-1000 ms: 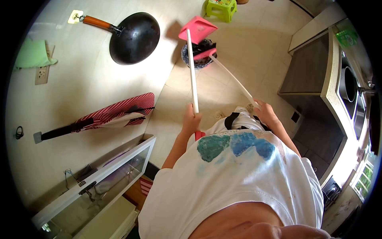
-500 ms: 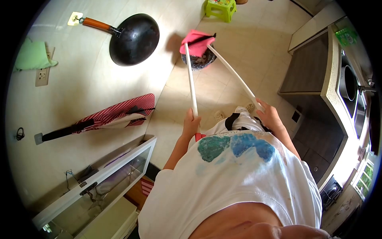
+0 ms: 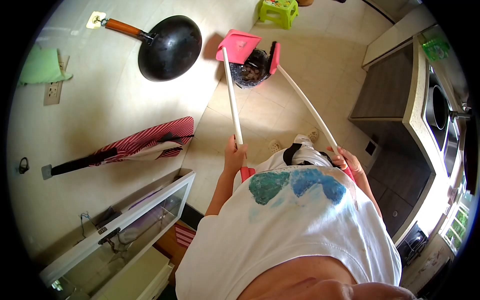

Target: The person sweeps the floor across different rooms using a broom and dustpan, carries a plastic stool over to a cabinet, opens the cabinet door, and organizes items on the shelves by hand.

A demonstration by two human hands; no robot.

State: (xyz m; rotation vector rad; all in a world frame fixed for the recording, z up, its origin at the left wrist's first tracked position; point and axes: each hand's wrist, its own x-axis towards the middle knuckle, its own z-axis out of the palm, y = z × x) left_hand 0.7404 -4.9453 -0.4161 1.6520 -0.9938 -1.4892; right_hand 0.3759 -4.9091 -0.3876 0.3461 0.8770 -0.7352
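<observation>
With 12 o'clock at the top of the view, the long-handled dustpan is held raised at the 11 o'clock edge of the lined waste bin, partly covering its opening. I judge that dirt could fall on the tiled floor if the pan tips away from the opening, because its far corner extends outside the rim. The broom head, at 2 o'clock of the bin, could also drop dust outside, because its bristles are beside the opening. If either tool presses on the rim, the black bin liner could slip inward, or the bin could tilt. Whether the tools touch it, I cannot tell.

The dustpan's long axis follows its handle, from the left hand toward a little before 12 o'clock; its open lip seems to face about 4 o'clock. The broom handle points to 11 o'clock from the right hand, while the head itself lies nearly along the 12-to-6 line, with bristles facing 9 o'clock.

The left hand is closed around the dustpan's lower handle, near its red end. The right hand is wrapped, rather loosely, on the broom's red grip. The 2 hands are well apart.
</observation>
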